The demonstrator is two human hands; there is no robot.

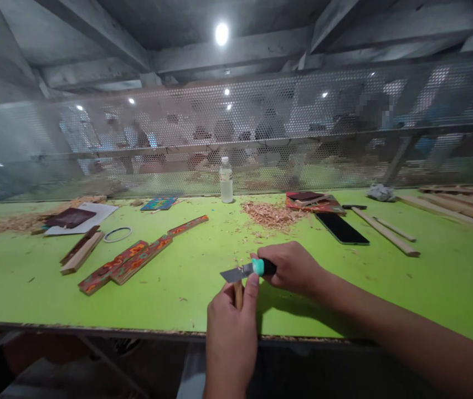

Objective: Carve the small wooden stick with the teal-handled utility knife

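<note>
holding knife across stick near table edge.

No text or numbers can be read.

knife: flat gray blade, tip pointing left, blue-green band in middle, black handle at right, lying nearly sideways. wood stick: thin, light brown, pointing up, top end right at blade, bottom part hidden from sight.
</note>
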